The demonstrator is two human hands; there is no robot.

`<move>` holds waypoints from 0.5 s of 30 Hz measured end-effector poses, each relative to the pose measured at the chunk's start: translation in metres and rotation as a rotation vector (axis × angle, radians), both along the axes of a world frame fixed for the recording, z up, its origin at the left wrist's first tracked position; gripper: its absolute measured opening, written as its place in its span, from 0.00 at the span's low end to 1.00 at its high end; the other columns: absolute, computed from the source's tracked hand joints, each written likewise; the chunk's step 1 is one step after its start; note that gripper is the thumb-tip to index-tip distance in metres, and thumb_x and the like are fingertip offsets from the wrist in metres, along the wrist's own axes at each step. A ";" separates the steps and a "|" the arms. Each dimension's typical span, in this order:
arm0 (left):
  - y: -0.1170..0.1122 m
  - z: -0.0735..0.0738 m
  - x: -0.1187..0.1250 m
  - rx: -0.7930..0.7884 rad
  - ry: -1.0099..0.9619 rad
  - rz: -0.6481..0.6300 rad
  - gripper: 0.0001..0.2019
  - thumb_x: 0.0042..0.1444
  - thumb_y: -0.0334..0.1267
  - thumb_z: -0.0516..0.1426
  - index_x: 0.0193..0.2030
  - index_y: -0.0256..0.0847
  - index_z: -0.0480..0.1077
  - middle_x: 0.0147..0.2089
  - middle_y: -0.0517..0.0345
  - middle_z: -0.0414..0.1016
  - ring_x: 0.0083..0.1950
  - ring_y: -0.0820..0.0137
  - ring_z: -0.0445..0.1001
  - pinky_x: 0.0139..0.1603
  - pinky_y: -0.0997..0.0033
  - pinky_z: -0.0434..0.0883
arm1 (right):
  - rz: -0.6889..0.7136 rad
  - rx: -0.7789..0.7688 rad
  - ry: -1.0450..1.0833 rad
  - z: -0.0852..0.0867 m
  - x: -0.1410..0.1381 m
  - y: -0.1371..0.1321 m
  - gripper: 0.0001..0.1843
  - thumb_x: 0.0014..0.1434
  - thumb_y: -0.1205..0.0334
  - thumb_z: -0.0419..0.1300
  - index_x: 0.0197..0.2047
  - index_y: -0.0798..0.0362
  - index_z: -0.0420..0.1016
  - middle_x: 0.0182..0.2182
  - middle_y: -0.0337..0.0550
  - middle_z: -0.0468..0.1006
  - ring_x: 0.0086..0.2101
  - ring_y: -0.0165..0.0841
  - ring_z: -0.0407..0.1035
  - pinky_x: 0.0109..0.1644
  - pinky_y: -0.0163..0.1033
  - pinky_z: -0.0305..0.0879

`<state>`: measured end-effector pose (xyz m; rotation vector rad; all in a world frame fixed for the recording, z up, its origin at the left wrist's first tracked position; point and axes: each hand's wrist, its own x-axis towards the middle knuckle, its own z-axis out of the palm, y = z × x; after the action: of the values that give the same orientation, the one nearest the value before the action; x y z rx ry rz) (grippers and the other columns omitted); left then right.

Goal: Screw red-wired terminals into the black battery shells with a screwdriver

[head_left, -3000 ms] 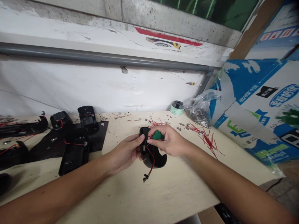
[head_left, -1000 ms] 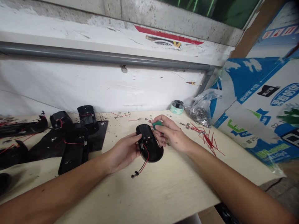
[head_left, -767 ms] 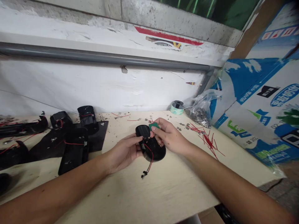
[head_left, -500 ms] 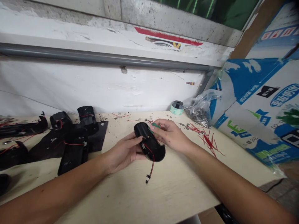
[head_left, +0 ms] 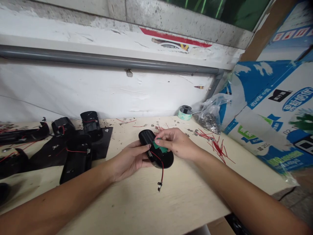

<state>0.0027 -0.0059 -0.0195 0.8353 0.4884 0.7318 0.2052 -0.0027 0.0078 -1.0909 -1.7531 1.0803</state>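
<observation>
Green circuit board [head_left: 160, 146] against black oval housing [head_left: 146, 137], both hands on it

Left hand [head_left: 128, 161] holds the housing from below, its fingers [head_left: 144, 148] curled closed around the edge. Housing sits tilted over the pale wooden bench [head_left: 186, 202]; cannot tell whether it touches the surface. Right hand [head_left: 179, 143] lies above, its fingertips [head_left: 158, 141] closed in a pinch on the board, which touches the housing's upper face. Red wire [head_left: 161, 171] runs from the housing to a small black connector [head_left: 159, 186], hanging near the bench.

Step in hand, as judged: seating the board on the housing. Board does not look flat yet, so the next move calls for even fingertip pressure, left hand steady, wire kept clear.

Nearby: further black housings [head_left: 77, 156] with red leads on a black mat [head_left: 104, 140] to the left; loose red wire pieces [head_left: 218, 150] to the right.
</observation>
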 end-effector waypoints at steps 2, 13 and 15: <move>0.000 -0.001 0.000 0.010 -0.010 -0.010 0.14 0.64 0.32 0.58 0.55 0.36 0.73 0.53 0.40 0.79 0.50 0.58 0.79 0.54 0.51 0.74 | 0.012 -0.012 0.013 -0.001 0.000 0.000 0.11 0.56 0.56 0.68 0.35 0.55 0.81 0.28 0.41 0.76 0.27 0.30 0.66 0.30 0.35 0.61; -0.003 0.004 0.002 0.004 0.074 0.022 0.13 0.62 0.31 0.58 0.53 0.35 0.73 0.52 0.42 0.79 0.47 0.63 0.79 0.46 0.62 0.78 | -0.004 -0.073 0.136 -0.006 -0.008 -0.001 0.10 0.52 0.57 0.70 0.34 0.55 0.82 0.31 0.45 0.80 0.29 0.31 0.71 0.32 0.37 0.65; -0.003 0.004 0.003 0.008 0.078 0.016 0.13 0.62 0.31 0.58 0.53 0.35 0.73 0.51 0.42 0.79 0.46 0.63 0.79 0.46 0.61 0.78 | -0.017 -0.088 0.139 -0.006 -0.009 -0.002 0.10 0.52 0.57 0.70 0.33 0.55 0.82 0.31 0.44 0.80 0.28 0.31 0.70 0.31 0.36 0.65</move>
<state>0.0053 -0.0084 -0.0156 0.8706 0.5628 0.7181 0.1962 -0.0050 0.0016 -1.0554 -1.5980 1.2031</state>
